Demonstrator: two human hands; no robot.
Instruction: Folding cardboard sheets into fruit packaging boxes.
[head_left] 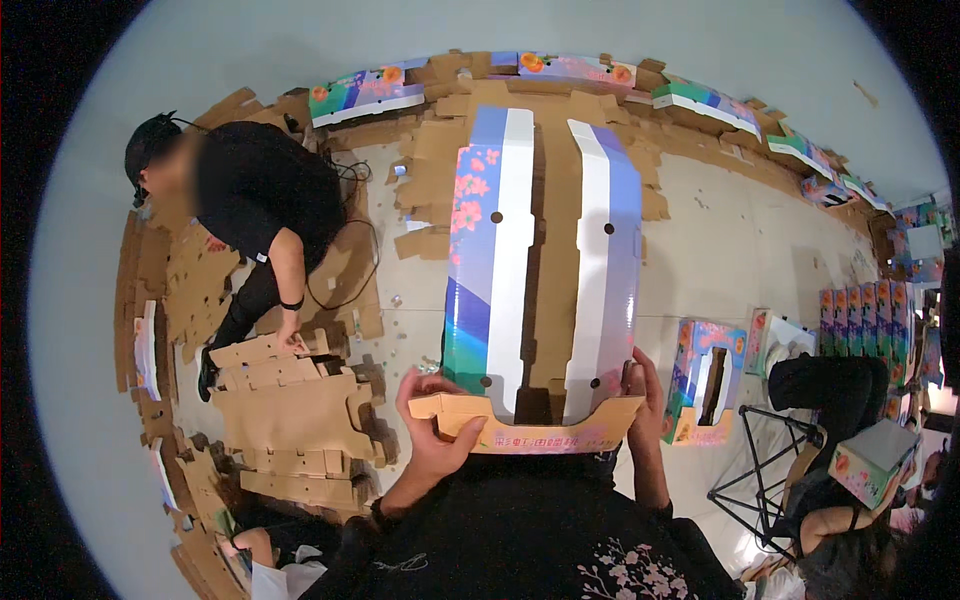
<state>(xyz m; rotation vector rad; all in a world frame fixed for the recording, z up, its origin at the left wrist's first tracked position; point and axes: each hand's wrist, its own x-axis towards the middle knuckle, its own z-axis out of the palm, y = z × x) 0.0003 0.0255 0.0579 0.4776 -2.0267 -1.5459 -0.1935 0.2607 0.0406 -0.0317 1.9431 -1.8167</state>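
Observation:
Between my two hands is a large printed cardboard box, purple, blue and green with pink blossoms, its near end an orange flap. White side flaps leave a long gap down the middle, through which brown cardboard shows. My left hand grips the near left corner, thumb over the orange flap and fingers behind the side wall. At the near right corner my right hand wraps the side wall; part of its fingers is hidden.
To the left a person in black bends over stacked flat cardboard. A similar smaller-looking box stands on the floor at right, near a folding stool and another seated person. Printed boxes line the wall.

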